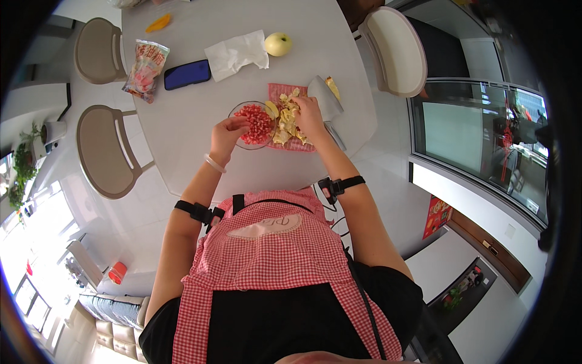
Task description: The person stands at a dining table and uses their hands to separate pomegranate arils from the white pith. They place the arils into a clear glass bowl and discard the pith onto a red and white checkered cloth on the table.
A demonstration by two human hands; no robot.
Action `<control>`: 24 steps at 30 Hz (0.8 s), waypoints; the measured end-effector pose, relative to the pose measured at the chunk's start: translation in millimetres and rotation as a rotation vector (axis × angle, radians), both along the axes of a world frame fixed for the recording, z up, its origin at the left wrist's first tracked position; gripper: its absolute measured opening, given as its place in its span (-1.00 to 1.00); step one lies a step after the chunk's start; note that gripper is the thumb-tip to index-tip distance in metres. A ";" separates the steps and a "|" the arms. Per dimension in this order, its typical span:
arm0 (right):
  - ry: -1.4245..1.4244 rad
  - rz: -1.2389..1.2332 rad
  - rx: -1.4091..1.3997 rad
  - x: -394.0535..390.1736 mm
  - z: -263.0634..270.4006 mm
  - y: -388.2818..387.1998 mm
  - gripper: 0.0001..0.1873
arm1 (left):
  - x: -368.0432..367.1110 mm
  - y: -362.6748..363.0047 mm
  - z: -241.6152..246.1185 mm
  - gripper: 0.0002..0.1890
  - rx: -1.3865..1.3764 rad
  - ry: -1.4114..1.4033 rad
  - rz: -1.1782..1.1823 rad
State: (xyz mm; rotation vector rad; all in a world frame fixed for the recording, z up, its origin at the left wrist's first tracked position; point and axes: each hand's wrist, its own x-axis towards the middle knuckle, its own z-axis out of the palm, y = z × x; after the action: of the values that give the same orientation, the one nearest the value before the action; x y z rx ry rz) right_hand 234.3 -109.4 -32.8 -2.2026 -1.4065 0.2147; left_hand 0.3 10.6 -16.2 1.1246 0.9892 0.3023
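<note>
A clear glass bowl (237,144) full of red pomegranate seeds (258,125) stands on the table before me. My left hand (228,135) is at the bowl's left rim, its fingers bent together over the seeds. Whether they pinch a seed is too small to tell. To the bowl's right, pale yellow pomegranate peel and pith (286,123) lie heaped on a pink patterned sheet (277,91). My right hand (309,116) reaches onto the heap's right side, fingers bent down among the pieces. What its fingertips hold is hidden.
Right of the sheet lie a broad grey blade-like piece (323,95), a silvery bar (335,135) and a yellow strip (333,88). Farther off are a yellow-green apple (278,44), white paper (237,55), a phone (187,75) and a snack bag (146,70). Chairs (107,151) flank the table (204,173).
</note>
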 end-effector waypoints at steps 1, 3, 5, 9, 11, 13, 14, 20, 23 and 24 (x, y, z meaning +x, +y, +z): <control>0.031 0.005 0.105 0.8 -1.7 -1.4 -0.70 | 2.1 -0.3 1.3 -0.70 0.044 0.013 -0.023; 0.156 -0.056 0.106 1.0 -0.5 -3.8 -0.73 | 5.8 2.8 2.8 -0.71 0.064 0.040 -0.040; 0.373 -0.099 0.073 -0.7 6.8 -12.0 -0.76 | 10.8 6.5 2.3 -0.72 0.018 0.056 -0.051; 0.509 -0.080 -0.072 -7.1 15.7 -18.9 -0.76 | 17.0 12.3 0.7 -0.72 -0.048 0.075 0.003; 0.293 0.030 0.087 -14.0 12.3 -18.1 -0.75 | 17.8 11.8 0.7 -0.72 0.017 0.107 -0.057; 0.155 0.118 0.175 -20.8 6.6 -13.3 -0.73 | 19.8 9.2 0.5 -0.71 0.068 0.069 -0.084; 0.123 0.150 0.184 -23.2 4.3 -10.6 -0.71 | 20.7 8.3 0.4 -0.70 0.088 0.042 -0.094; 0.005 0.290 0.049 -53.7 -4.9 9.4 -0.49 | 19.1 6.7 -1.4 -0.71 0.042 0.055 -0.017; -0.072 0.305 -0.082 -59.5 -10.7 14.4 -0.43 | 13.9 5.2 0.0 -0.71 0.028 0.101 -0.028; -0.077 0.306 -0.149 -59.8 -12.8 14.8 -0.42 | 12.7 4.3 0.7 -0.72 0.031 0.089 -0.018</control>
State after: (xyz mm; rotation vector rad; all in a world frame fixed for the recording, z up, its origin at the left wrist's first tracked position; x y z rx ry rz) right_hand 174.5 -94.7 -45.6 -2.1203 -1.8225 0.3546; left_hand 13.0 15.0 -15.5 1.1826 1.0552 0.2557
